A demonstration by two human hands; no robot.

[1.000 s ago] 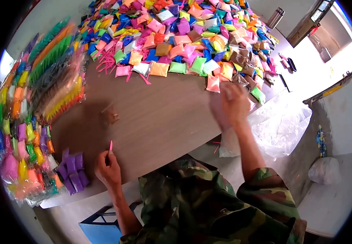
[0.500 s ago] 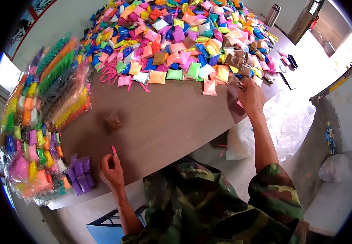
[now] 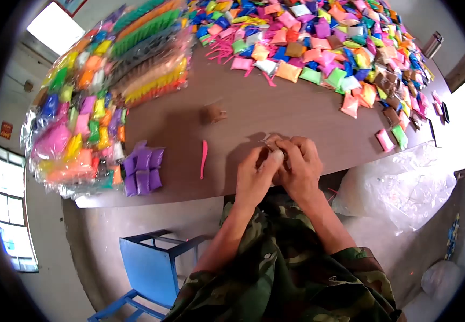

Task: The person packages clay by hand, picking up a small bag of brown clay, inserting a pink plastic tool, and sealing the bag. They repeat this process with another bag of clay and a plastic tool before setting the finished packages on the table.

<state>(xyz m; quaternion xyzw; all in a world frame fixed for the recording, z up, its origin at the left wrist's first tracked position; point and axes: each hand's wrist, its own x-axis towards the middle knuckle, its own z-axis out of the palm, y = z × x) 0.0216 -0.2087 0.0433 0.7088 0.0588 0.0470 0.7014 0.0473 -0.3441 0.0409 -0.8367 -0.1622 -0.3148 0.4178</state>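
My left hand (image 3: 258, 174) and my right hand (image 3: 299, 166) meet at the table's front edge, fingers closed on a small clear packet (image 3: 270, 140) whose crinkled end shows above the fingertips; most of it is hidden. A pink plastic tool (image 3: 204, 159) lies on the brown table (image 3: 178, 123) left of my hands. Farther back is a brown packet (image 3: 214, 113). To the left sits a cluster of purple packets (image 3: 143, 167). A large heap of coloured packets (image 3: 318, 43) covers the back of the table.
Bagged rows of coloured packets (image 3: 87, 118) line the table's left end. A blue chair (image 3: 149, 268) stands below on the left. A large clear plastic bag (image 3: 398, 185) hangs at the right front edge. A metal flask (image 3: 432, 44) stands at the back right.
My right hand has come from the heap to meet my left hand. My left hand has let go of the pink tool, which now lies on the table. The view has shifted left.
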